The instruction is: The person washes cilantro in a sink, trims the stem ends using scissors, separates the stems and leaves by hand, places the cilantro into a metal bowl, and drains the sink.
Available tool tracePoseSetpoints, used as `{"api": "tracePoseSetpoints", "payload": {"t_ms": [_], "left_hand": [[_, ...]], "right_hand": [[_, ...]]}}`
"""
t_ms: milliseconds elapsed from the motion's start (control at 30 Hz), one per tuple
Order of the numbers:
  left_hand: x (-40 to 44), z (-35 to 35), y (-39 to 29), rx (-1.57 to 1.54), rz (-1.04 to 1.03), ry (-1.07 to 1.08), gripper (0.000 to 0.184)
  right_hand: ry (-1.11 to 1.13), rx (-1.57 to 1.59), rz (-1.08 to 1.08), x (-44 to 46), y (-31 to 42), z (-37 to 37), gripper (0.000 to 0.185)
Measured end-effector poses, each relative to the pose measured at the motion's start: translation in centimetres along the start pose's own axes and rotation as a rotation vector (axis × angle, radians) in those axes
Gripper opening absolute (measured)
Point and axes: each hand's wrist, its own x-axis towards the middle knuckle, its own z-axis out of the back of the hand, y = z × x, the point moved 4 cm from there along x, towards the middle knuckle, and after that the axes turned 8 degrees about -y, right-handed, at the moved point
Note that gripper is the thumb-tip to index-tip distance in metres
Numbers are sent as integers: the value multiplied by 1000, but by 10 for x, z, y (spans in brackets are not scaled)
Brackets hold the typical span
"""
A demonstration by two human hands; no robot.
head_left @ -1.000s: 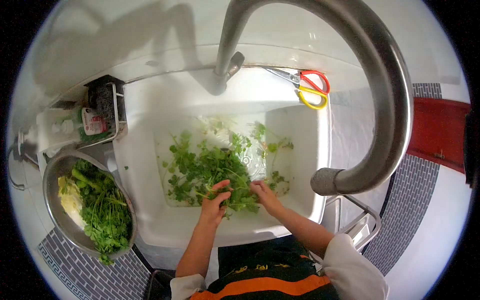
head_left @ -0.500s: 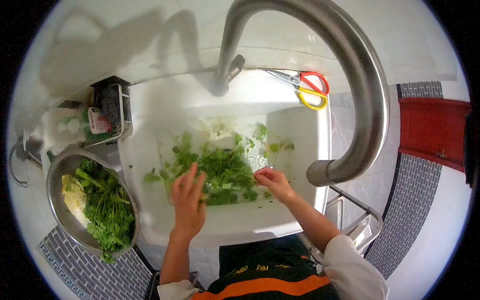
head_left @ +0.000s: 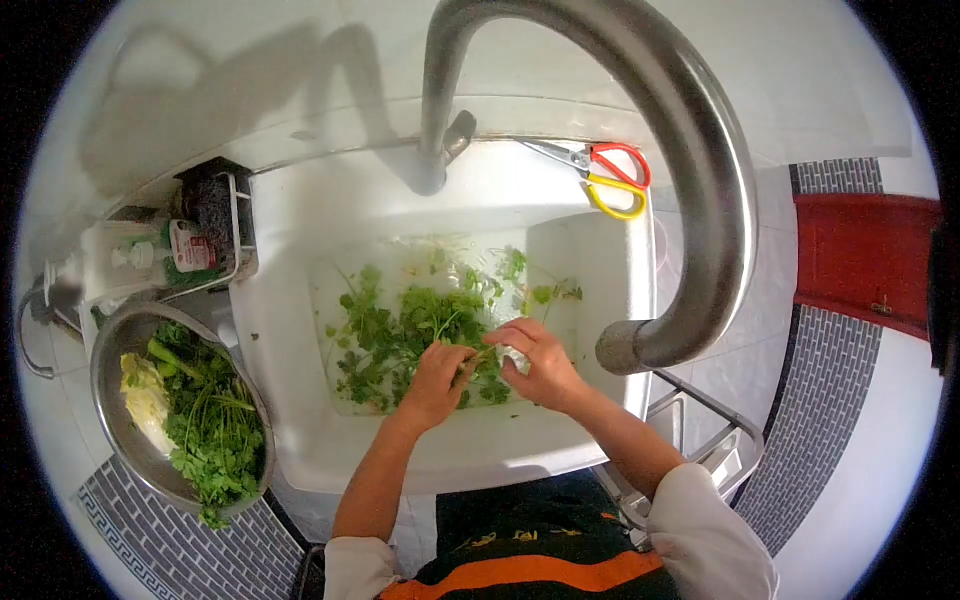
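Green cilantro [head_left: 430, 315] floats in the water of a white sink [head_left: 300, 425], with loose sprigs spread around the main clump. My left hand [head_left: 436, 386] is over the front part of the clump, its fingers closed on cilantro stems. Close beside it, my right hand [head_left: 545, 368] has curled fingers at the end of the same thin sprig; the exact grip is partly hidden. Leaves hang below and between both hands.
A curved metal faucet [head_left: 735, 200] arches over the sink's right side. Scissors [head_left: 618, 180] with red and yellow handles lie on the back rim. At left, a metal bowl [head_left: 105, 420] holds greens and a pale cabbage piece [head_left: 147, 400]. Behind it stands a bottle [head_left: 125, 255].
My left hand has gone from spread fingers to closed, moving right to meet the sprig at my right hand. The right hand's fingers have shifted slightly up and left. The view has shifted a little.
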Motion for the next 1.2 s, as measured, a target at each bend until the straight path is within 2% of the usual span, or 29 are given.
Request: {"api": "tracePoseSetpoints", "payload": {"t_ms": [67,100,200,267,333,400,433,500,600,633,667,700,767,800,867,933,967,1000,1033,1067,1100,1133,1167,1200], "left_hand": [[-1,-1,0,31,-62,-35,15],[-1,2,-4,62,-121,-71,15],[-3,7,-14,103,-108,-23,13],[-9,9,-22,177,-126,-10,14],[-15,9,-29,251,-140,1,15],[-22,11,-33,315,-124,-75,9],[-26,10,-33,317,-121,-76,9],[-34,10,-33,288,-118,-133,8],[-46,7,-27,159,-6,-45,7],[-51,5,-27,158,-4,-46,7],[-57,6,-27,70,50,-124,5],[-60,9,-28,-18,102,-201,5],[-59,12,-27,-38,138,-236,6],[-60,16,-28,-59,171,-269,9],[-65,24,-35,-96,250,-216,11],[-73,34,-29,-122,328,-159,14],[-80,45,-20,-351,362,-245,14],[-89,55,-12,-582,394,-330,15],[-99,71,-5,-533,333,-444,15],[-107,85,-2,-481,270,-559,15],[-108,95,-8,-482,273,-565,15],[-108,109,-16,-740,370,-658,10],[-111,117,-17,-998,463,-747,6],[-115,120,-10,-994,465,-754,6]], "right_hand": [[-80,69,186,2,10,0,24],[-81,70,188,2,9,0,24],[56,61,171,-2,1,-5,23],[102,-20,336,-8,1,-9,21],[150,30,267,-15,-7,-13,20],[198,81,199,-14,-13,-17,19],[204,-65,474,-14,-5,-18,19],[208,-212,749,-18,7,-20,19],[171,-179,634,-17,31,-23,17],[110,-84,542,-18,30,-26,14],[52,10,448,-20,29,-29,11],[55,11,449,-26,33,-35,11],[15,176,-110,-31,22,-46,13],[21,174,-108,-27,19,-53,13],[-388,261,-491,-17,-16,-53,9],[-345,353,-537,7,-40,-47,14],[-344,353,-539,17,-50,-43,14],[-314,-170,-233,28,-48,-34,24],[-264,-682,91,33,-44,-38,34],[-262,-683,94,34,-57,-50,34],[28,-624,209,33,-71,-79,43],[316,-554,321,30,-71,-102,53],[320,-551,326,26,-69,-115,53],[361,-597,426,17,-58,-129,56]]}}
